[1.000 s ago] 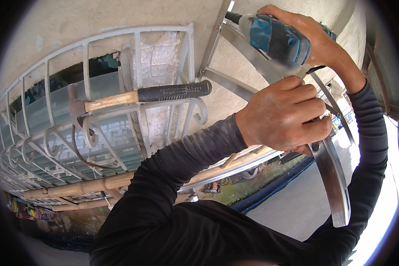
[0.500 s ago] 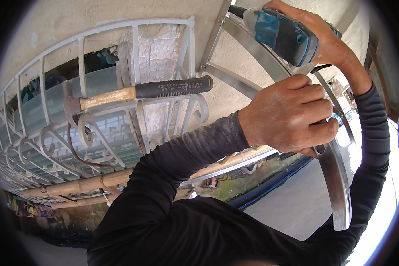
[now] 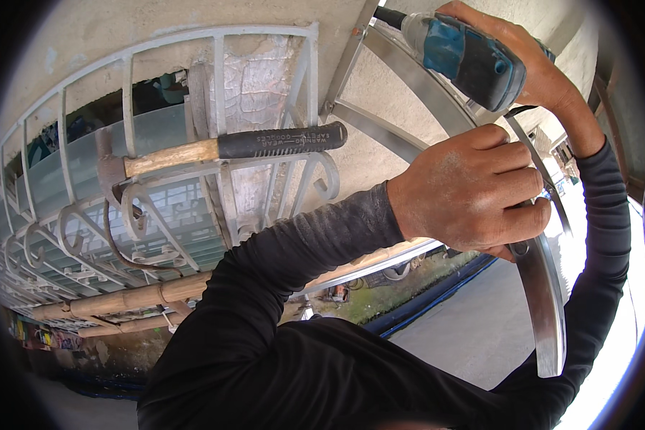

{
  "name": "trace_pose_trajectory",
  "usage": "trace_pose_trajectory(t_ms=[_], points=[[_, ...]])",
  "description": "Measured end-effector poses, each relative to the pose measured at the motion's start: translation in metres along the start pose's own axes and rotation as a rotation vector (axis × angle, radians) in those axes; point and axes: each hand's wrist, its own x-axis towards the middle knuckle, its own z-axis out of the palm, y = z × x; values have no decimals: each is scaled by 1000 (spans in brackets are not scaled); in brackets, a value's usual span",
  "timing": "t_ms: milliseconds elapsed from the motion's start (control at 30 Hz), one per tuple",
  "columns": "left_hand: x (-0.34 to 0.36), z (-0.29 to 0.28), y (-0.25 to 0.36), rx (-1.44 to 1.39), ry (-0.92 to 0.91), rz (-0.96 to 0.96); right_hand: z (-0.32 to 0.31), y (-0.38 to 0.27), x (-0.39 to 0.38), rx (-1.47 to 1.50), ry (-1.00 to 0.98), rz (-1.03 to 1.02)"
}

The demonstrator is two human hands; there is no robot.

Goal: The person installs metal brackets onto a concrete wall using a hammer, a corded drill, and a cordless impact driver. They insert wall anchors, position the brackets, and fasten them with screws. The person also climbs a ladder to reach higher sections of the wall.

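My left hand (image 3: pixel 473 193) is closed around a flat, curved metal bar (image 3: pixel 540 301), whose lower end hangs down below the fist. Part of the bar near the fist is hidden by the fingers. At the upper right, my right hand (image 3: pixel 527 54) grips a teal-and-black power tool (image 3: pixel 473 61) from behind. The tool's dark nose points to the upper left, and its exact kind does not show. It is held just above my left fist, close to a metal frame of flat bars (image 3: pixel 416 79).
A hammer (image 3: pixel 172 158) with a wooden handle and black grip hangs on a white window grille (image 3: pixel 218 86) at the left. Bamboo poles (image 3: pixel 122 302) run below the grille. A plain wall (image 3: pixel 158 14) stands behind, and grey ground (image 3: pixel 444 315) shows lower down.
The power tool and my right hand have shifted slightly right and down in the view. My left hand keeps its grip on the bar.
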Motion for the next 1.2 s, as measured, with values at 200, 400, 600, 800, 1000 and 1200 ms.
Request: trace_pose_trajectory(t_ms=[200,400,600,800,1000,1200], points=[[0,-1,-1,30,-12,18,-1,3,-3,28,-7,-11],[0,-1,-1,-12,-4,7,-2,2,0,29,-10,-41],[1,-5,-2,6,-53,21,-9,-30,-3,-35,-3,-42],[2,-8,-1,10,-72,28,-9,-15,-3,-117,-16,59],[5,-11,0,51,-95,32,8,21,-17,-379,135,-101],[6,-17,6,59,-190,-38,5,33,-51,-335,300,-88]])
